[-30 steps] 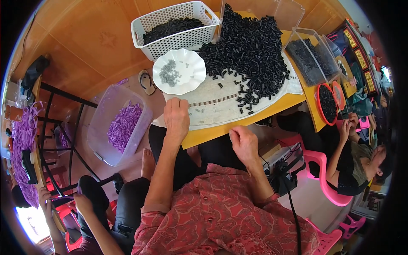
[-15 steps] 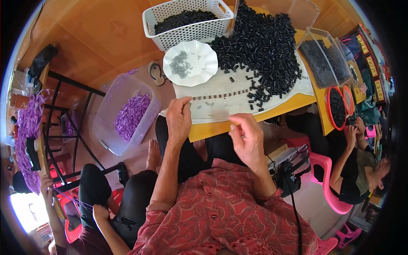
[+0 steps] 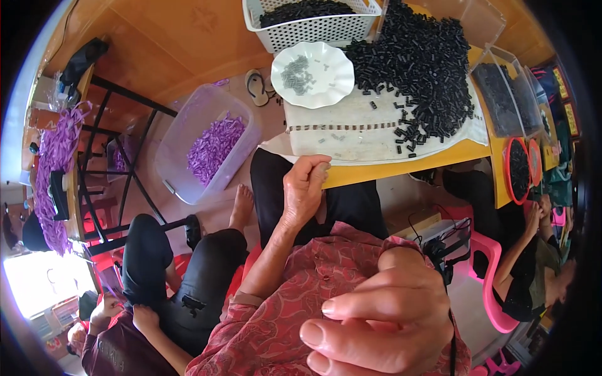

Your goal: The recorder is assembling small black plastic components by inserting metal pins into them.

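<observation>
My left hand is just off the near edge of the table, its thumb and forefinger pinched together; whatever they hold is too small to make out. Raised large and close at the lower right is my right hand, its fingers curled in, and any thing within them does not show. Beyond the left hand, a white cloth covers part of the yellow table. A thin row of small brown pieces lies across it, with a few clear bits nearby. A white scalloped plate holds small greyish pieces.
A heap of short black tubes spreads over the table beside a white perforated basket. Clear boxes and a red-rimmed tray stand at right. A tub of purple strips sits at left. Other people sit on both sides.
My right hand has come back from the table edge, up and close to the view. My left hand has dropped slightly and moved right. The whole view has shifted a little.
</observation>
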`<state>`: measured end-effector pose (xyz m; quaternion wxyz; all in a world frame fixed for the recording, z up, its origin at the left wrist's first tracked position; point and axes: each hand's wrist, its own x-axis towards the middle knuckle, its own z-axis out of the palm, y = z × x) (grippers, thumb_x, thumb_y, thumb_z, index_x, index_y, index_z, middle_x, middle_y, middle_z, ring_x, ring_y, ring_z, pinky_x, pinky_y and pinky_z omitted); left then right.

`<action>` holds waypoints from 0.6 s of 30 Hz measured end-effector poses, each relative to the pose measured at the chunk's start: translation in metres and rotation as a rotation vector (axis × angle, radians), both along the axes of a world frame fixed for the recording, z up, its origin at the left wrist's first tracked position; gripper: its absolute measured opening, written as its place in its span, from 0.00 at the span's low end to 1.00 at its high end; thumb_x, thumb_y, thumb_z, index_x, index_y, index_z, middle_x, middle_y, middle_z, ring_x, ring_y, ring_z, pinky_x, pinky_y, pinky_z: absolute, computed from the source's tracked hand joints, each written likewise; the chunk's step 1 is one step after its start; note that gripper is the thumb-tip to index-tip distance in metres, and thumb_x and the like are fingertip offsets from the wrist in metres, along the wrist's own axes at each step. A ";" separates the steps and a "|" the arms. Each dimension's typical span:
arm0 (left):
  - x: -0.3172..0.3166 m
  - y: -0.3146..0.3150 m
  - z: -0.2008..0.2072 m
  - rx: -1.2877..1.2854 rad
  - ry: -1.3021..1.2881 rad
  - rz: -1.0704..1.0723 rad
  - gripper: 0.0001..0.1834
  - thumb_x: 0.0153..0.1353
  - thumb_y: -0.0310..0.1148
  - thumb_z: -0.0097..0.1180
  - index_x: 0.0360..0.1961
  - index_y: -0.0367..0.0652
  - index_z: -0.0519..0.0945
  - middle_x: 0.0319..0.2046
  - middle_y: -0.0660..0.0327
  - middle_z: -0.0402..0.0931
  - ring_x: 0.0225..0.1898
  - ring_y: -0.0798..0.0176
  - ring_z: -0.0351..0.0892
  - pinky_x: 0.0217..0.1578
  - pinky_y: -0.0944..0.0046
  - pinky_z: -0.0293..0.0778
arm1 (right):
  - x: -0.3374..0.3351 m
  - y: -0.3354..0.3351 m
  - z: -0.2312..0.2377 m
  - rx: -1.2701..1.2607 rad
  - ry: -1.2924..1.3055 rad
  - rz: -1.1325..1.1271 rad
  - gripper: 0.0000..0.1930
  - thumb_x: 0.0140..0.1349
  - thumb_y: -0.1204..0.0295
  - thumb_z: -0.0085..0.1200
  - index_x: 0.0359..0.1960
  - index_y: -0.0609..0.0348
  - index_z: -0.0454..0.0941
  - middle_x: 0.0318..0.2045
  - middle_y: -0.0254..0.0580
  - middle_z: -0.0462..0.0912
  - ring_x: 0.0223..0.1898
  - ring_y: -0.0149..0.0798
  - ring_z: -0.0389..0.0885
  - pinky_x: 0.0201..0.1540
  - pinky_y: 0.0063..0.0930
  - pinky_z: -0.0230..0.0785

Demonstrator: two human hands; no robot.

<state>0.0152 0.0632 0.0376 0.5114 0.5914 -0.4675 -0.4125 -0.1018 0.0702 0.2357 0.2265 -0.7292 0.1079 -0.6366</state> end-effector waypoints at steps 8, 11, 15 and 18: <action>-0.011 -0.001 -0.005 -0.012 0.167 -0.089 0.10 0.64 0.25 0.52 0.45 0.35 0.78 0.33 0.65 0.79 0.32 0.76 0.74 0.37 0.74 0.72 | -0.026 0.029 0.071 0.595 0.191 -0.058 0.16 0.34 0.78 0.65 0.32 0.59 0.83 0.26 0.36 0.78 0.16 0.27 0.71 0.16 0.16 0.58; -0.011 0.000 -0.004 0.018 0.228 -0.088 0.10 0.64 0.24 0.52 0.46 0.34 0.78 0.34 0.64 0.79 0.32 0.75 0.74 0.37 0.74 0.72 | -0.021 0.028 0.072 0.623 0.226 -0.087 0.16 0.36 0.75 0.64 0.33 0.57 0.83 0.25 0.35 0.77 0.16 0.27 0.70 0.16 0.18 0.58; -0.014 -0.001 -0.005 0.052 0.274 -0.099 0.09 0.64 0.24 0.52 0.44 0.34 0.78 0.32 0.64 0.79 0.31 0.76 0.74 0.36 0.75 0.72 | -0.012 0.027 0.072 0.668 0.275 -0.131 0.16 0.39 0.70 0.62 0.35 0.52 0.84 0.23 0.34 0.76 0.16 0.28 0.69 0.17 0.20 0.59; -0.001 -0.001 -0.004 0.058 0.302 -0.049 0.08 0.64 0.23 0.52 0.43 0.34 0.78 0.31 0.63 0.78 0.31 0.75 0.74 0.36 0.74 0.72 | 0.002 0.022 0.066 0.699 0.311 -0.124 0.17 0.42 0.66 0.60 0.37 0.48 0.85 0.21 0.33 0.74 0.16 0.28 0.69 0.17 0.22 0.59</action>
